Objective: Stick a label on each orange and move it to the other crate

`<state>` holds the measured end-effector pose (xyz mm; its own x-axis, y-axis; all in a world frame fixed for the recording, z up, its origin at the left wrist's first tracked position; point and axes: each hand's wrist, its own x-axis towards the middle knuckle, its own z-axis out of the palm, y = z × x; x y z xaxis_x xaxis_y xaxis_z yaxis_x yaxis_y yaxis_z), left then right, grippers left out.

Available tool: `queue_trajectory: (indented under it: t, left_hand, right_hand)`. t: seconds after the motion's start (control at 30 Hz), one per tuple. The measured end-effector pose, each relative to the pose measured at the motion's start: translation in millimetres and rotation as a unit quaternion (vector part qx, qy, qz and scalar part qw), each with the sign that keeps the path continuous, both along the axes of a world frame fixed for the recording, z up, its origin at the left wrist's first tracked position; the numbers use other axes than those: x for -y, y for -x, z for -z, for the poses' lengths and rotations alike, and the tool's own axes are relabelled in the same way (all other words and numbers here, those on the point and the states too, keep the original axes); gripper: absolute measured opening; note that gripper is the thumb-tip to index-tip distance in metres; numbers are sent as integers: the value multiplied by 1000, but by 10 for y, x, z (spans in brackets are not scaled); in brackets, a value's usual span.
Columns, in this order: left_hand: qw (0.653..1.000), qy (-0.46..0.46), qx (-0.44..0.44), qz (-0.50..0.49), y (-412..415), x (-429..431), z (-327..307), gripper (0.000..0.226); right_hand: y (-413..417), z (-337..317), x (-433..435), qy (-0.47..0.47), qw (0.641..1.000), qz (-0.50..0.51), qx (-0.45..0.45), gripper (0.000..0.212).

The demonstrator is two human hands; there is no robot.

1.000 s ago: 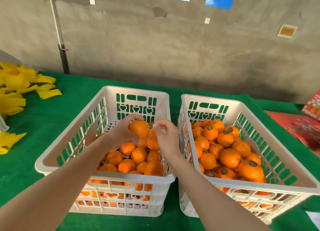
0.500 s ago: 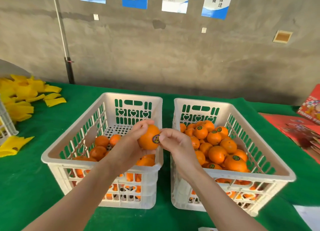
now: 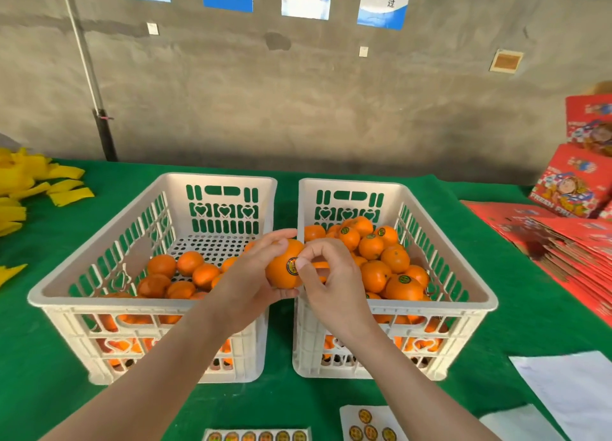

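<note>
Orange [image 3: 280, 276], round, glossy and deep in colour, sits mid-view over the gap between two white crates, with a small dark round label [image 3: 292, 265] with yellow markings on its near face. The left hand [image 3: 251, 285] grips it from 9 o'clock. The right hand [image 3: 334, 285], at 3 o'clock, has its fingers curled and its thumb tip against the label's edge. Unlabelled oranges fill the left crate [image 3: 99, 303] and labelled ones the right crate [image 3: 430, 305]. Label sheets [image 3: 258, 435] lie at 6 o'clock on the green desk [image 3: 513, 308].
</note>
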<state>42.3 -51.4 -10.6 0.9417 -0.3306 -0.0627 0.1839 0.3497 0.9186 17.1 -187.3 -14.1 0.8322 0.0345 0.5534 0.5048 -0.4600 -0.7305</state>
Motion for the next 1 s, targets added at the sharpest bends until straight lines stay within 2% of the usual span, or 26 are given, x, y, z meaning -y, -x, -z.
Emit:
queue_trajectory:
  t: [0.13, 0.27, 0.4, 0.47, 0.53, 0.57, 0.6, 0.67, 0.77, 0.83, 0.9, 1.0]
  left_hand:
    - [1000, 11, -13, -2, 29, 102, 17, 22]
    - [999, 2, -39, -14, 46, 166, 47, 25]
    - [997, 29, -67, 2, 50, 306, 86, 42]
    - [997, -21, -77, -18, 10, 447, 96, 40]
    - [989, -122, -48, -73, -122, 604, 119, 48]
    - [976, -190, 15, -104, -193, 679, 133, 46]
    - [949, -264, 110, -133, -264, 745, 162, 38]
    - [878, -377, 259, -142, -418, 861, 270, 19]
    - [773, -545, 325, -4, -580, 1003, 427, 18]
    - [716, -614, 327, 61, -611, 1056, 479, 34]
    - [713, -626, 314, 45, -652, 1048, 512, 42]
    - [705, -639, 307, 21, -649, 1048, 542, 43]
  right_hand:
    - [37, 62, 47, 37, 998, 25, 42, 5]
    - [48, 166, 118, -15, 1000, 2, -13, 34]
    - [29, 311, 169, -17, 998, -45, -35, 60]
    - [-4, 373, 250, -20, 999, -29, -24, 72]
    - [-58, 379, 392, -17, 1000, 4, -6, 74]
    - [-99, 361, 477, -18, 1000, 19, -4, 74]
    - [-156, 336, 568, -24, 999, 34, -12, 76]
    - [-353, 271, 763, -42, 995, 74, -53, 76]
    - [-834, 205, 1050, -30, 981, 129, -141, 70]
    - [-1201, 232, 1164, 15, 972, 137, -193, 68]
    - [-1547, 311, 1162, 75, 959, 123, -243, 67]
    - [-1993, 481, 1001, 230, 929, 89, -276, 65]
